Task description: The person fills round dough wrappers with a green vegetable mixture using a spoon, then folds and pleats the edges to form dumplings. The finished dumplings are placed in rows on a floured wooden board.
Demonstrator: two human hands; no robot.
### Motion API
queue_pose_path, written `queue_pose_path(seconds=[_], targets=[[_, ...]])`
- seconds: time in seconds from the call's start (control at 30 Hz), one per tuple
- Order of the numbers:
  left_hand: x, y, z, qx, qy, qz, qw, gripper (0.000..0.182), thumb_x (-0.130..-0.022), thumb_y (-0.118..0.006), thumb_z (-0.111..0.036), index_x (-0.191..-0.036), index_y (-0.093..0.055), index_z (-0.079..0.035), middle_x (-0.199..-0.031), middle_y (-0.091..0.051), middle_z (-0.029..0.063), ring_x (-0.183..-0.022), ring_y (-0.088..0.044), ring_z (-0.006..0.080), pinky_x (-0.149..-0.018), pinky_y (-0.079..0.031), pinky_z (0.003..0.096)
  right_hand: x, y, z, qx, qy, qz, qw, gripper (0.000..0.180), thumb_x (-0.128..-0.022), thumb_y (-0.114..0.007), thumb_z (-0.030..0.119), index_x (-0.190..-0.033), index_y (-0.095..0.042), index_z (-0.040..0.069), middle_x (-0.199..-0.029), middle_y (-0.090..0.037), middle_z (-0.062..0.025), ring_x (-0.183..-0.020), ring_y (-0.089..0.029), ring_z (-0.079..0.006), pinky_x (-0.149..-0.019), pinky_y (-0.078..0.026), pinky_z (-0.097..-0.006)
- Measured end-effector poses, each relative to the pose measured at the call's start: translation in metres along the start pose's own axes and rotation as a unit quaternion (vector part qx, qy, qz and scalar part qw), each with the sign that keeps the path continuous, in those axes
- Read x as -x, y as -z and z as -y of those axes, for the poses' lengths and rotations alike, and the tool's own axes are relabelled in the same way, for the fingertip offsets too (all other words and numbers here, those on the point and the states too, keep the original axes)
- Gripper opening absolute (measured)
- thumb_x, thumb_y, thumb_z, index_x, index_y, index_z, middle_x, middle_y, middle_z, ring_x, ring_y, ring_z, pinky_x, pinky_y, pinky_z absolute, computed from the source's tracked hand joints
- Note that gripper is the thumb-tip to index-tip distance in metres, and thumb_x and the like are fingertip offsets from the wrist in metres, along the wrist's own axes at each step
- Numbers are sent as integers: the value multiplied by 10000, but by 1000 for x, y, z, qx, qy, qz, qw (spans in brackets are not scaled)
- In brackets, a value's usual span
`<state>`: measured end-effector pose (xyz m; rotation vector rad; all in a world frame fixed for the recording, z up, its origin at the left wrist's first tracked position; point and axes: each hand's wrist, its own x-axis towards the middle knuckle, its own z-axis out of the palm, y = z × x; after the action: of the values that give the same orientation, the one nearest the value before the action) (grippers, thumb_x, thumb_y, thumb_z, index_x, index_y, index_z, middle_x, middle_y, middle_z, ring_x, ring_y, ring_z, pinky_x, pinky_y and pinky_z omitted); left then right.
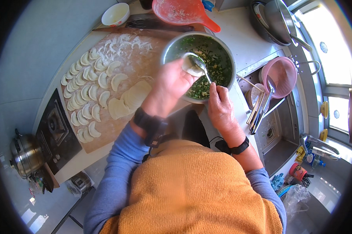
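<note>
My left hand (171, 77) cradles a round dough wrapper (190, 68) above the near-left side of a steel bowl. In my right hand (222, 108) is the handle of a metal spoon (206, 73), whose bowl end rests over the wrapper with green filling at it. Chopped green filling (217, 65) with pale bits lies inside the steel bowl (234, 67). To the left of my left hand, overlapping flat dough wrappers (132, 98) lie on a floured wooden board (135, 65). Several rows of folded dumplings (86, 92) cover the board's left part.
A red plastic colander (179, 13) and a white bowl (115, 14) stand behind the board. At right, a pink basket (280, 77), chopsticks (256, 106) and tongs (266, 99) sit by the sink (281, 122). A gas stove (57, 128) and a steel pot (28, 155) are at left.
</note>
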<state>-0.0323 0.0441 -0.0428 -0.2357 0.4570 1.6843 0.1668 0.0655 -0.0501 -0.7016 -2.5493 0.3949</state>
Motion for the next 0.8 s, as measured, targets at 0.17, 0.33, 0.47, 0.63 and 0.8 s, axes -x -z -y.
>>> queue_pose_path(seconds=[0.17,0.33,0.47,0.63,0.8], targets=[[-5,-1,5,-9,-20,53,998,532,-1078,-184,-328,-1436,-344,32,-1456,-428,225,-1350,-407,368,-1159,-290,543,6,-2,2,28,15,32,999,544,-778,-556,-30,-1312,-474,-97,-1092,-511,-189,-905,-612,-352,-668,-555,-405],[-2,-3,5,-7,-27,56,998,570,-1077,-178,-377,-1449,-329,28,-1477,-402,227,-1377,-370,376,-1173,-258,544,4,6,4,59,41,40,997,543,-776,-553,-28,-1309,-474,-103,-1078,-509,-174,-894,-608,-324,-664,-554,-390],[1,-2,0,27,-4,93,995,585,-1073,-209,-395,-1463,-310,29,-1489,-384,236,-1388,-351,390,-1177,-250,545,5,15,5,65,36,55,996,508,-790,-567,-22,-1288,-500,-96,-1070,-513,-171,-891,-611,-309,-654,-553,-378],[5,3,-6,38,2,99,994,611,-1065,-239,-422,-1469,-299,34,-1489,-380,246,-1384,-352,406,-1174,-253,549,9,27,5,81,66,21,994,505,-788,-616,-9,-1279,-523,-79,-1035,-528,-159,-846,-623,-299,-641,-551,-379],[9,5,-17,57,-13,94,994,661,-1050,-288,-465,-1466,-295,48,-1484,-380,260,-1375,-361,417,-1166,-264,557,11,37,6,15,72,-81,994,501,-764,-610,-82,-1261,-557,-100,-978,-591,-170,-818,-633,-323,-672,-549,-393]])
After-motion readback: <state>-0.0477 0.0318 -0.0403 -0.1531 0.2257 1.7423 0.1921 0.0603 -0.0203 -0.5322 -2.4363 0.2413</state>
